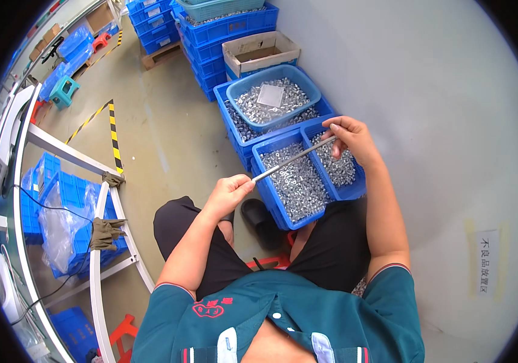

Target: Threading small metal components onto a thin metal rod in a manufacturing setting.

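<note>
A thin grey metal rod [295, 158] runs slantwise between my two hands, its right end higher in the picture. My left hand [230, 195] is closed round its lower end, thumb along it. At the upper end my right hand [354, 140] pinches it between thumb and fingers. Right below the rod is a blue bin [280, 213] with two compartments, both filled with small shiny metal parts [298, 187] that look like nuts or short sleeves. What may sit on the rod is too small to make out.
Behind it, a light-blue basket [231, 97] of similar parts, with a clear flat piece on top, rests on another bin. Stacked blue crates [210, 57] and a white-rimmed box [262, 43] stand farther back. A white wall [428, 121] bounds the right; a white-framed table [77, 154] the left.
</note>
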Demonstrator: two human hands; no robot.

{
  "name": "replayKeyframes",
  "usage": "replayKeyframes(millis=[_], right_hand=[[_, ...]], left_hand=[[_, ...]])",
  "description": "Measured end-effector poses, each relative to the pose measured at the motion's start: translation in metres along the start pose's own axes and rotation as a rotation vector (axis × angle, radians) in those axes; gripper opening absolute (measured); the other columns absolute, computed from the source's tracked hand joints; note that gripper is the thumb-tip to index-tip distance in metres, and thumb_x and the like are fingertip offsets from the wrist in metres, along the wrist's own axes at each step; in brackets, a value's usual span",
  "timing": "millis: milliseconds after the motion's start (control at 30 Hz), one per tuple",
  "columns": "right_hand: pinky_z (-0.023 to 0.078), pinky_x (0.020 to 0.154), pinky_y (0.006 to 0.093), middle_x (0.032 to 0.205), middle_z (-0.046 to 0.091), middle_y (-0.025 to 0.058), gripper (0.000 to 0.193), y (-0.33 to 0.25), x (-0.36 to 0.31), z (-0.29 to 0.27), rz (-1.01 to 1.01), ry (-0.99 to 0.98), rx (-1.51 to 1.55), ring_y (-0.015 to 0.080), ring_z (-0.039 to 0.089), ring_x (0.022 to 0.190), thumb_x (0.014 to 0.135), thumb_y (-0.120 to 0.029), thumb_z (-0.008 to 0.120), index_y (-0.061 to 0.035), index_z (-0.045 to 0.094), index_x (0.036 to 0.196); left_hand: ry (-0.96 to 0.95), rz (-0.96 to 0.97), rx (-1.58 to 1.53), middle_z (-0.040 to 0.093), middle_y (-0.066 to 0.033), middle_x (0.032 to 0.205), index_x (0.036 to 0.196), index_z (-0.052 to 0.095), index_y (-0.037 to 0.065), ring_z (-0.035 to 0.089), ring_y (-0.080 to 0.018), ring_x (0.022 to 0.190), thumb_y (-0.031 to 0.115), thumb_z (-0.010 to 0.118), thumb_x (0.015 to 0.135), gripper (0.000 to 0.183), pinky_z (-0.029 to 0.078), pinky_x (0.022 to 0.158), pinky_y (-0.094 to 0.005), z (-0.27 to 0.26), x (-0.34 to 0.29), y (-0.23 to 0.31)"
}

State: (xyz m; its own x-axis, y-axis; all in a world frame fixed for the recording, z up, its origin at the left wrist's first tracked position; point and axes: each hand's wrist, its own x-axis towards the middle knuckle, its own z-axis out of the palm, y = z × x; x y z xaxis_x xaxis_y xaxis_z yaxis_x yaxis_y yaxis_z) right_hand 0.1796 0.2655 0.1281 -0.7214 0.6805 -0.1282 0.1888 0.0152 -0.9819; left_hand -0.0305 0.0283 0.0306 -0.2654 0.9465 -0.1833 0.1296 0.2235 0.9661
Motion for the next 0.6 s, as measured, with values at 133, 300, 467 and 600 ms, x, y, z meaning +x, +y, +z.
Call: replayKeyframes(millis=[133,300,467,600], right_hand=[[0.048,0.042,0.0225,0.076,0.063,0.0085,0.019,-0.001,-0.004,0.003,0.045,-0.066,-0.147,0.0106,0.058,0.048,0.090,-0.009,0.049,0.0020,0.059,0.102],[0.047,0.042,0.0232,0.072,0.060,0.0049,0.018,-0.004,-0.006,0.016,0.093,-0.014,-0.404,0.0108,0.057,0.048,0.088,-0.008,0.051,0.0004,0.061,0.101],[0.047,0.043,0.0203,0.080,0.062,0.0066,0.019,-0.002,-0.005,0.008,0.084,-0.102,-0.116,0.0095,0.057,0.049,0.090,-0.007,0.049,-0.0006,0.059,0.105],[0.047,0.042,0.0201,0.083,0.063,0.0088,0.018,0.002,-0.008,0.015,0.090,-0.042,-0.291,0.0096,0.057,0.050,0.089,-0.007,0.049,0.0014,0.058,0.102]], left_hand=[[0.026,0.009,0.075,0.055,-0.0005,0.064,0.084,0.062,0.003,0.048,-0.0069,0.062,0.022,0.059,0.085,0.019,0.042,0.058,-0.0244,-0.004,-0.003,-0.005],[0.062,0.082,0.205,0.053,0.0019,0.065,0.082,0.061,0.002,0.050,-0.0048,0.061,0.022,0.059,0.086,0.020,0.045,0.051,-0.0225,-0.012,0.001,-0.008],[0.046,0.068,0.228,0.056,-0.0055,0.062,0.085,0.064,0.008,0.053,-0.0128,0.058,0.026,0.060,0.084,0.019,0.042,0.055,-0.0287,-0.019,0.001,-0.003],[0.133,0.157,0.433,0.057,-0.0075,0.063,0.085,0.064,0.011,0.055,-0.0207,0.056,0.029,0.061,0.083,0.019,0.043,0.055,-0.0315,-0.019,-0.003,0.002]])
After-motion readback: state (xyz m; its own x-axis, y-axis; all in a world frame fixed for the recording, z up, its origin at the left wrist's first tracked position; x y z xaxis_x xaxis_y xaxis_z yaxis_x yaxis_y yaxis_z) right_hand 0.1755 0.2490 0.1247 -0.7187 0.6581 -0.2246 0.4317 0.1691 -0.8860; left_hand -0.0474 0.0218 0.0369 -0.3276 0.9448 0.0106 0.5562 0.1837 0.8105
